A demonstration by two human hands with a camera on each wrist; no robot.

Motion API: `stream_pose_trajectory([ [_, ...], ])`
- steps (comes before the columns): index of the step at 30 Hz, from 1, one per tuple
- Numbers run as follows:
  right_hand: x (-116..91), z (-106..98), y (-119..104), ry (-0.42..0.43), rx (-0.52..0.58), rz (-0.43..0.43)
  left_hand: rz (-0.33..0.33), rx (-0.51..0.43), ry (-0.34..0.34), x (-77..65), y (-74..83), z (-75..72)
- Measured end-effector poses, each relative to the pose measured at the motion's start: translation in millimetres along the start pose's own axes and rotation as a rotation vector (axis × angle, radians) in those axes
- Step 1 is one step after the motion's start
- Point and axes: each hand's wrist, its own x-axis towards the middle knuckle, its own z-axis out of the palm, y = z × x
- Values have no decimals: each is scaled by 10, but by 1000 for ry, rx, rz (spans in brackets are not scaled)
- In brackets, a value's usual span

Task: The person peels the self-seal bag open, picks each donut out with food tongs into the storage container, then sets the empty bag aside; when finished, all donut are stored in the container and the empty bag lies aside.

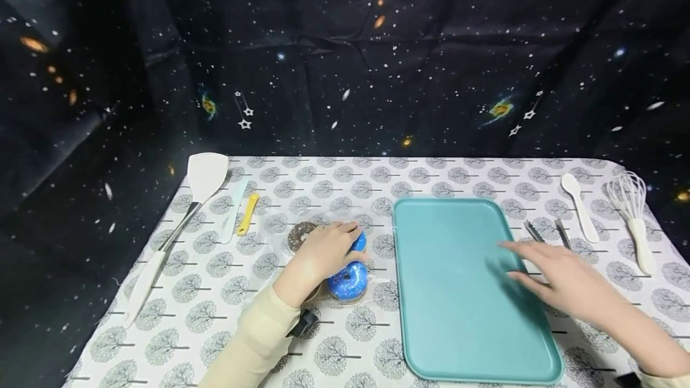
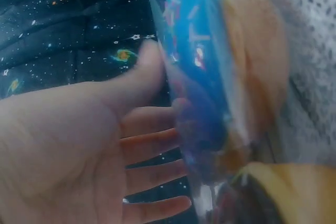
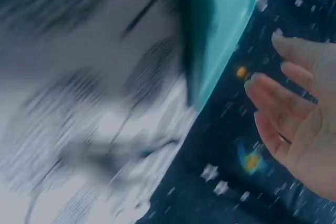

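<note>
Plainly, the two hands were held well apart. The left hand [image 1: 326, 248] was placed over a group of ring doughnuts, which lay on the tablecloth [image 1: 183, 370] to the left of the tray. A blue doughnut [image 1: 347, 282] with coloured sprinkles was seen just below its thumb, another blue doughnut [image 1: 360, 241] was partly covered by the fingers, and a brown doughnut [image 1: 299, 236] was left showing beyond the back of the hand. In the left wrist view, clear wrapping [image 2: 206, 195] was seen around the doughnuts, with the thumb set close against it and the fingers stretched out and spread; whether any firm grip was kept on it could not be told.

The right hand [image 1: 563, 277] was held above the right side of the teal tray [image 1: 458, 286], with its fingers extended, its thumb spread away from them, and nothing held. Beyond it, a pair of dark prongs [image 1: 533, 231] was partly hidden by the fingers. Farther right, a white spoon [image 1: 581, 211] and a white whisk [image 1: 636, 226] were laid out. On the far left, a white turner [image 1: 207, 175], a pale blue spreader [image 1: 235, 209] and a small yellow utensil [image 1: 248, 214] were arranged side by side.
</note>
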Motion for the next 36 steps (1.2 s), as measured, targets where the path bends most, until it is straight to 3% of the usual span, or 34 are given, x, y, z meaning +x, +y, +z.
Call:
stream_pose_trajectory([
  [6,-272,-41,337,-27,-107,206,28,115,175,11,6,-4],
  [12,-407,-29,481,-55,-164,267,49,144,321,54,-17,-21],
  [15,-454,-48,501,-51,-182,289,69,142,333,77,-46,-21],
  [22,-515,-54,510,-102,-189,330,57,15,232,95,-55,8],
  [30,-556,5,541,-136,-209,319,-6,63,337,90,28,83],
  [33,-584,55,555,-141,-215,335,7,74,332,86,12,82],
  [36,-623,109,548,-146,-198,411,32,65,303,70,-21,41],
])
